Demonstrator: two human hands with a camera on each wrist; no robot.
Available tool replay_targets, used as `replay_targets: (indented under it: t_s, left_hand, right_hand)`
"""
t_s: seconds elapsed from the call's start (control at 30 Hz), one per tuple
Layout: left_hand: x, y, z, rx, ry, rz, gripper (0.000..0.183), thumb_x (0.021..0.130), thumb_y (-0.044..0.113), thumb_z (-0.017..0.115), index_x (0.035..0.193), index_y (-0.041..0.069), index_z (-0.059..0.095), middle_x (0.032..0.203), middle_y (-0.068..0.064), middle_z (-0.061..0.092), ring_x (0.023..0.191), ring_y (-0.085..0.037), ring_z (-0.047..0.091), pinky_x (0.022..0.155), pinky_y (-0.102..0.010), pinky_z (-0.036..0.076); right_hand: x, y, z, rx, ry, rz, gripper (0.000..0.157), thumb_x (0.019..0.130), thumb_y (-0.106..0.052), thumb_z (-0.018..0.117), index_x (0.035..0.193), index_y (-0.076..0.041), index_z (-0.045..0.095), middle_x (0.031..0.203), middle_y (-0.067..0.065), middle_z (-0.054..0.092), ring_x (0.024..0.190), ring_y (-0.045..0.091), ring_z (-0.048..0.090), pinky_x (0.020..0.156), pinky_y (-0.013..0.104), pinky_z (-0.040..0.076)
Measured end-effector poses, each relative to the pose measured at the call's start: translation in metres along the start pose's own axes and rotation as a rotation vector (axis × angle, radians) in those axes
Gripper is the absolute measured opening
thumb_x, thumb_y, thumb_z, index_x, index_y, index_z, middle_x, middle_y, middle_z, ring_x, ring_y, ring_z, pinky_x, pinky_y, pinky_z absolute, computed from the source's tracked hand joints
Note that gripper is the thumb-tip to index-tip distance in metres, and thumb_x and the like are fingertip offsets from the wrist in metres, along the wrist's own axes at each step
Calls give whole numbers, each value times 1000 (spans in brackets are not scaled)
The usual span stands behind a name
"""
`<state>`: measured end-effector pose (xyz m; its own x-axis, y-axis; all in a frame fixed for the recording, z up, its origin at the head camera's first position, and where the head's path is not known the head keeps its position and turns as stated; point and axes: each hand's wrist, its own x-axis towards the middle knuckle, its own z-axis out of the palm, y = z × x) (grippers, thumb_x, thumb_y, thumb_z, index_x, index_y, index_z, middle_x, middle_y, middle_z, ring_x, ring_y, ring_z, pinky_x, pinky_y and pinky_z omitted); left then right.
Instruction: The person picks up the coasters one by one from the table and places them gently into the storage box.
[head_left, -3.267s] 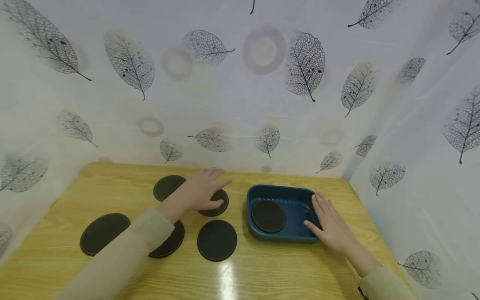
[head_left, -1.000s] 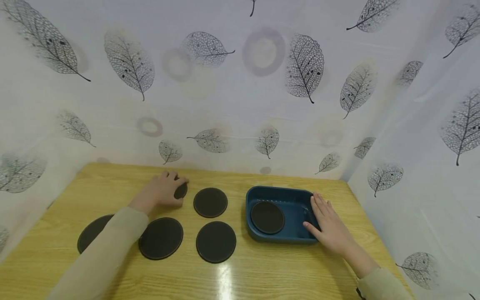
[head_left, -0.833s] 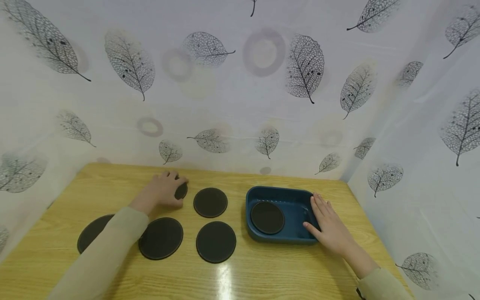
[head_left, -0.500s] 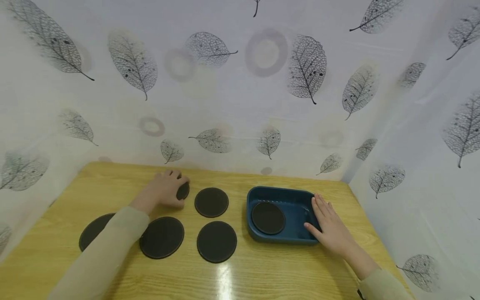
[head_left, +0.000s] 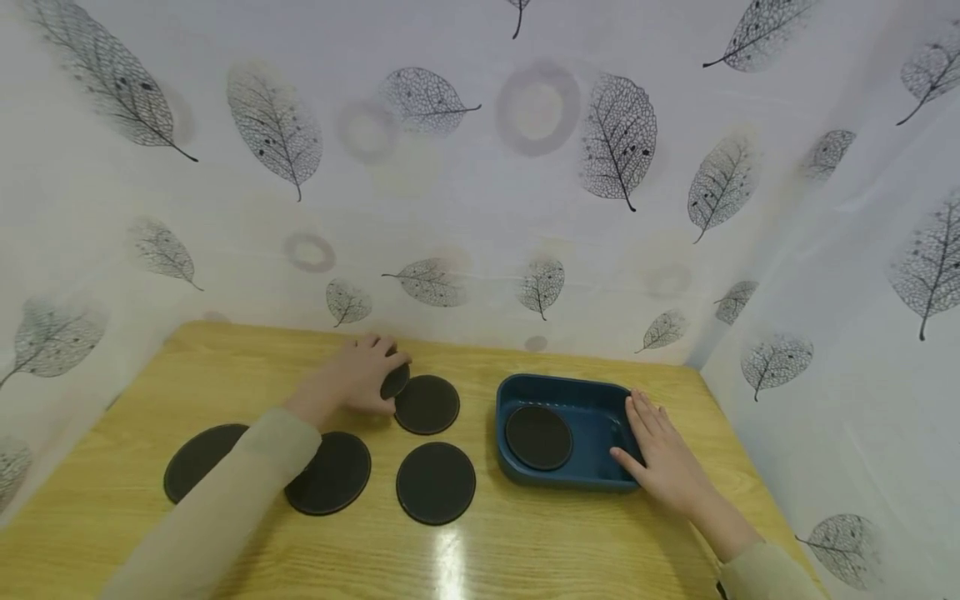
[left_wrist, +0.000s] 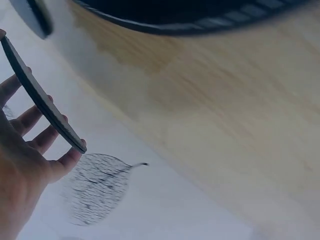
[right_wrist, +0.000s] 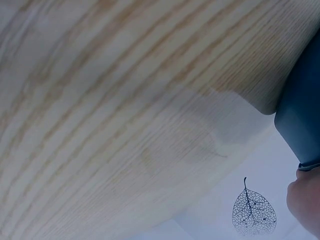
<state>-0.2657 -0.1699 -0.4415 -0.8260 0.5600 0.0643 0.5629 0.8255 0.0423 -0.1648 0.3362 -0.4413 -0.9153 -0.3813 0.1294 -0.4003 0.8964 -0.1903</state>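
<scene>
My left hand grips a black round coaster by its edges, thumb on the near side and fingers on the far side. In the left wrist view this held coaster stands on edge above the wooden table, its pale underside toward the fingers. My right hand rests on the right end of a dark blue rectangular box, fingers straight along the rim and thumb over the inside. One black coaster lies in the left part of the box. The right wrist view catches only part of that hand and the box's outer wall.
On the wooden table lie a coaster just right of the held one, another coaster nearer, and two larger discs at left, partly behind the left sleeve. Leaf-printed white curtain encloses the back and sides.
My left hand drew back from the back-middle coaster to the back-left one, took hold of it, and has now lifted it and moved right. My right hand stays on the box.
</scene>
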Motion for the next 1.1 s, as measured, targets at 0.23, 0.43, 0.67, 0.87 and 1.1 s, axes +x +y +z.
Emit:
replay_targets:
  t_s: [0.23,0.43,0.67,0.87,1.1]
  left_hand:
    - [11,29,-16,28,-1,80,72,80,45,74,146,19,61,145,-18,53,132,-42,50,101,-63,46]
    - [24,51,-22,61,11,153,71,83,47,73,149,22,59,148,-16,52,133,-40,51,101,-61,47]
    - [37,80,-28,58,41,237,74,84,48,73,152,25,56,150,-15,53,134,-38,51,102,-60,47]
    - [46,103,-34,80,59,287,75,84,49,73,152,25,55,152,-14,52,132,-36,51,100,-59,48]
    - [59,126,-34,113,62,337,78,83,57,70,154,29,54,151,-10,53,131,-32,51,98,-53,49]
  right_hand:
    - [0,1,1,0,2,5,86,106,-42,62,163,10,26,174,29,17,162,47,20,135,52,7]
    - [-1,2,3,-1,22,-10,85,105,-41,62,163,11,27,174,29,18,162,46,20,136,41,-2]
    - [0,3,3,0,13,0,85,105,-42,62,163,10,27,174,29,18,162,47,20,136,44,0]
    - [-1,2,2,7,9,3,85,106,-42,61,163,10,27,174,29,17,162,47,19,136,47,2]
    - [-1,5,6,-14,38,-23,85,106,-43,61,163,11,28,173,30,20,162,46,21,135,36,-5]
